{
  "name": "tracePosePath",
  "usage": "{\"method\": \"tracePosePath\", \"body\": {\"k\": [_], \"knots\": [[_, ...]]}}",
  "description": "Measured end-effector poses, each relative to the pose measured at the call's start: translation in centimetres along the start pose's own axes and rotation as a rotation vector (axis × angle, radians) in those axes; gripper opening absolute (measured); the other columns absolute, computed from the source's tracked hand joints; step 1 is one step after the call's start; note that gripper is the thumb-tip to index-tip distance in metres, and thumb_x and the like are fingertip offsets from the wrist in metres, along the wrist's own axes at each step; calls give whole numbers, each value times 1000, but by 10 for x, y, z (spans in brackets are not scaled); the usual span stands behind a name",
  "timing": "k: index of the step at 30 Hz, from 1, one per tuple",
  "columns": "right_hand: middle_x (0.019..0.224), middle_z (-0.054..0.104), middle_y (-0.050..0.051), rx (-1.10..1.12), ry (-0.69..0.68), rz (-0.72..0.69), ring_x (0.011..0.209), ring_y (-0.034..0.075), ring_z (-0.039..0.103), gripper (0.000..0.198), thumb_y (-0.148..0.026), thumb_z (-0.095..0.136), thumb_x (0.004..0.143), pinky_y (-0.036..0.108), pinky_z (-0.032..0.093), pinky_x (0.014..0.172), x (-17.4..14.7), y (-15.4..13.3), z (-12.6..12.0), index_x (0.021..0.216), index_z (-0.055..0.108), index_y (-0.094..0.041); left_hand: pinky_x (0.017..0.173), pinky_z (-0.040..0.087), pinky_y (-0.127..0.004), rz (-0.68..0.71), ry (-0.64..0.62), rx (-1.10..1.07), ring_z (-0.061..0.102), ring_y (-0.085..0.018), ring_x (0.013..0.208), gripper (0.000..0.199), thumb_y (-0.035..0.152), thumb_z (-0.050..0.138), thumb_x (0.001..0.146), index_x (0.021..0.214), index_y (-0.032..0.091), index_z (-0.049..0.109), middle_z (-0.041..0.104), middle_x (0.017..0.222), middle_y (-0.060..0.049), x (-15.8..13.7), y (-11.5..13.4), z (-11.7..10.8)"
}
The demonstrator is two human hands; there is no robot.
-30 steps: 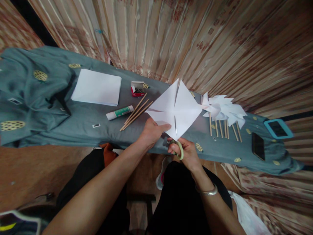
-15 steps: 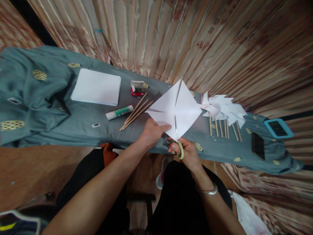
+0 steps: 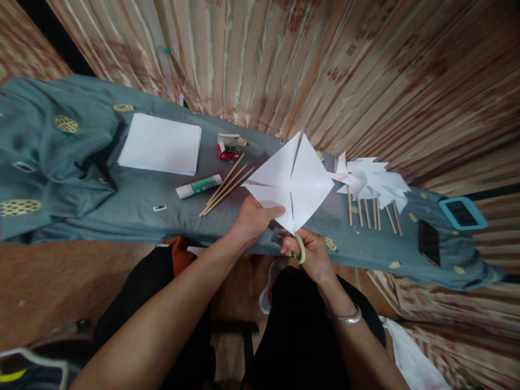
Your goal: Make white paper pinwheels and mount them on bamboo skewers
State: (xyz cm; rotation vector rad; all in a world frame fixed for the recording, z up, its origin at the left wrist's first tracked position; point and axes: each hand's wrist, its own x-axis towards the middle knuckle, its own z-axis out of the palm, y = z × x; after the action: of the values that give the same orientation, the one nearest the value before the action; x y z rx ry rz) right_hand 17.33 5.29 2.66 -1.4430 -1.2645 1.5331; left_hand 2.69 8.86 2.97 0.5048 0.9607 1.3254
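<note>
A square white sheet of paper [image 3: 311, 187] is held up cornerwise over the bench. Slits run inward from its far, left and near corners; no slit shows at the right corner. My left hand [image 3: 254, 219] pinches the near left edge, thumb on top. My right hand [image 3: 311, 252] has its fingers in the pale green handles of a pair of scissors [image 3: 300, 250], just below the near corner. The blades are mostly hidden by the paper around the near slit.
A stack of white paper [image 3: 160, 145], a glue stick [image 3: 199, 186], several wooden sticks [image 3: 231, 187] and a red box of small dark pins [image 3: 228, 149] lie left. Right are paper pinwheels on sticks [image 3: 377, 179], a dark phone [image 3: 429, 242] and a blue-framed device [image 3: 463, 212]. Curtains [image 3: 252, 59] hang behind.
The blade that showed along the near slit is now out of sight, leaving a dark gap there. Both hands and the paper have barely moved.
</note>
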Motion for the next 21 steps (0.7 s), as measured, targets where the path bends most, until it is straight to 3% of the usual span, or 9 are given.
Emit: {"method": "tracePosePath", "body": {"k": [7,13,21], "knots": [[55,66,-2,-16,-30,2,47,9,54,42,-53,83,56,21,46,48,-1,1,-2,78,72,-18,62,45,-25,-1,1,-22,58,-13,60,20,12,74,45,64,12,67,68,64,1,0,1,-1],[67,68,0,-70,-190,-17,59,11,58,48,-59,73,68,24,47,59,-4,4,-7,94,68,-19,68,47,-27,46,-6,-40,61,-15,65,26,13,74,47,73,13,68,69,69,0,3,6,-6],[72,66,2,-231,-390,73,64,13,56,52,-62,70,70,25,44,60,-10,1,-23,96,66,-17,75,49,-30,118,38,-114,62,-16,69,35,12,77,44,77,15,66,69,72,0,9,22,-22]]}}
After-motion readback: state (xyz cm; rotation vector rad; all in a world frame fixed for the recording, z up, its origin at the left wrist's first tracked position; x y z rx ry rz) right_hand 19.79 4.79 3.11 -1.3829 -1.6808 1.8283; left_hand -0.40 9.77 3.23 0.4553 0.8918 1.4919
